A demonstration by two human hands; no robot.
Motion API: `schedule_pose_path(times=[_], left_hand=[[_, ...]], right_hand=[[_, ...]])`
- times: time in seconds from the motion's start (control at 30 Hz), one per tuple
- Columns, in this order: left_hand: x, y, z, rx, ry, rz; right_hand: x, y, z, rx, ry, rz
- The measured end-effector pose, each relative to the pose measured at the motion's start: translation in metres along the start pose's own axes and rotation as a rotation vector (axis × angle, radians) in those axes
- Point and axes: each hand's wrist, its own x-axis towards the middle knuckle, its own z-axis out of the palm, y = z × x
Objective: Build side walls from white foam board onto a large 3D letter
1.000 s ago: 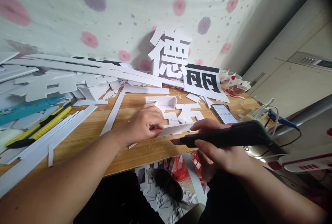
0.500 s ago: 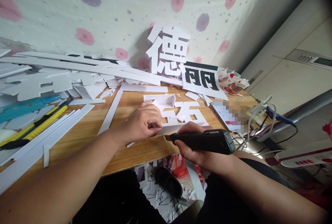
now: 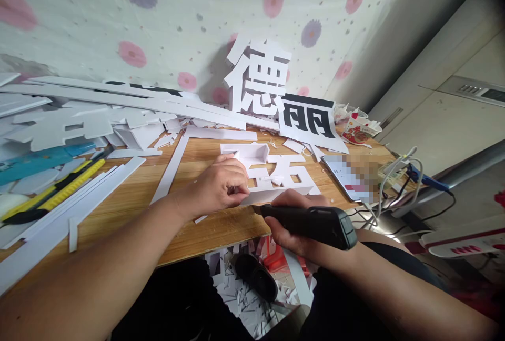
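Observation:
A white foam-board character (image 3: 280,191) with raised side strips lies near the table's front edge. My left hand (image 3: 225,182) is closed at its left end, the thumb and fingers pinched on its side strip. My right hand (image 3: 291,220) is wrapped round a black knife-like tool (image 3: 311,222) with a short thin tip. The tip points left, close to the strip's lower edge; whether it touches the strip I cannot tell. A small loose white piece (image 3: 275,179) rests on the character.
A finished white character (image 3: 258,80) leans on the wall beside a printed sheet (image 3: 307,120). Foam-board strips and offcuts (image 3: 63,125) fill the left, with yellow-black cutters (image 3: 59,188). A phone (image 3: 347,178), cables (image 3: 394,172) and a paper cup (image 3: 357,131) stand right.
The back end of the black tool has dipped, and its tip has shifted slightly right. The view has moved a little; my left hand keeps its pinch on the character.

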Motion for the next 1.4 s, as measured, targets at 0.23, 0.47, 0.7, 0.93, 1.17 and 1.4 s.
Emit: schedule_pose_path(times=[0.23,0.47,0.7,0.93,1.17,1.4], left_hand=[[0.0,-0.001,0.001,0.006,-0.008,-0.011],[-0.002,-0.001,0.001,-0.025,-0.034,-0.09],[0.0,-0.003,0.001,-0.023,-0.012,-0.036],[-0.001,-0.013,0.005,0.017,0.001,0.05],[-0.004,-0.013,0.005,0.01,-0.023,-0.009],[-0.001,-0.004,0.0,-0.008,-0.086,-0.092]], right_hand=[[-0.003,0.002,0.001,-0.016,0.003,-0.04],[-0.006,0.006,0.006,-0.037,0.04,-0.105],[-0.004,0.006,0.012,-0.086,0.084,-0.168],[0.001,0.011,0.015,-0.132,0.091,-0.232],[0.002,0.011,0.014,-0.161,0.119,-0.294],[0.0,0.001,0.002,-0.155,0.14,-0.294]])
